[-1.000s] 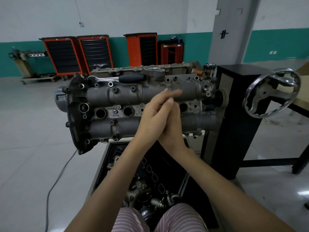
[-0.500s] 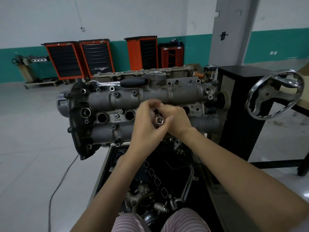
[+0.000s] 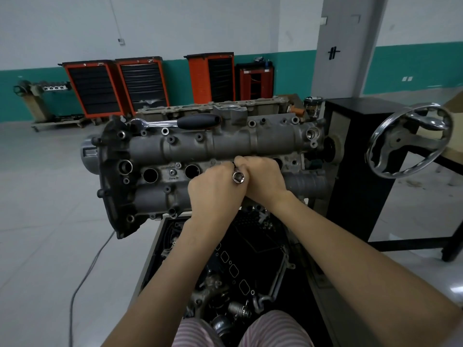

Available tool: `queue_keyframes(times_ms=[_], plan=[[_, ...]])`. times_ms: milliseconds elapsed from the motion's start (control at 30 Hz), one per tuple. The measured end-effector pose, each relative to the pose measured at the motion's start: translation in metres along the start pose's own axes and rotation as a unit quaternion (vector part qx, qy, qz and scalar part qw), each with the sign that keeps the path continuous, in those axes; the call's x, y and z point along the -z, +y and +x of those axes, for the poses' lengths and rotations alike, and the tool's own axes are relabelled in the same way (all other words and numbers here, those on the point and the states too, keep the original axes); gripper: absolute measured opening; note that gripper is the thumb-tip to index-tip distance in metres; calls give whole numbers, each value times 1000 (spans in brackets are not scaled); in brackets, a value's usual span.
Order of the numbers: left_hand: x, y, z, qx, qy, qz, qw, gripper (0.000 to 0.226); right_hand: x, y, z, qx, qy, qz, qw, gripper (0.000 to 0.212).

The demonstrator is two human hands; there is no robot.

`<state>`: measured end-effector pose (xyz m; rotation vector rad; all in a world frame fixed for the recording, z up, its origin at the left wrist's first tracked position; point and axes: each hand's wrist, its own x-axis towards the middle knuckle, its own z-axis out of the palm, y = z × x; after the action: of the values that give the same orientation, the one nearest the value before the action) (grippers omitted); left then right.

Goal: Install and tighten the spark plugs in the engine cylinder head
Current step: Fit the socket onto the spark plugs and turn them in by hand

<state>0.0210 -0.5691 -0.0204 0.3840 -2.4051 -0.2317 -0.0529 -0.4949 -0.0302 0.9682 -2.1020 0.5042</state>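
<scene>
Since half a second ago you've lowered both hands, left hand [image 3: 213, 189] and right hand [image 3: 263, 176] with fingers clamped on the socket [image 3: 238, 176] mid-frame, steadying it over a plug well in the cylinder head [image 3: 225, 144], ratchet [image 3: 175, 122] parked above.

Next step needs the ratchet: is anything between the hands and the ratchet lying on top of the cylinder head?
Nothing visible. The ratchet lies uncovered along the top edge of the cylinder head, above the left hand and right hand, which are closed around a socket at the plug wells.
</scene>
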Motion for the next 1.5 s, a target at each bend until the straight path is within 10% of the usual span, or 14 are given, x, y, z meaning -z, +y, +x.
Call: queue_keyframes(times_ms=[267,433,833,1067,1500], plan=[[9,-9,5,5,-84,-92,992,28,-5,2,1,-2,-21,-25,999,18],[9,1,-4,60,-26,-22,998,68,0,4,5,-18,-99,-38,994,15],[17,-4,3,1,-66,-74,995,28,-9,8,4,-22,-95,8,995,15],[16,3,-6,35,5,12,999,51,-3,5,0,34,7,9,999,28],[14,6,-7,40,-1,-29,999,46,-1,7,1,7,-58,29,998,15]])
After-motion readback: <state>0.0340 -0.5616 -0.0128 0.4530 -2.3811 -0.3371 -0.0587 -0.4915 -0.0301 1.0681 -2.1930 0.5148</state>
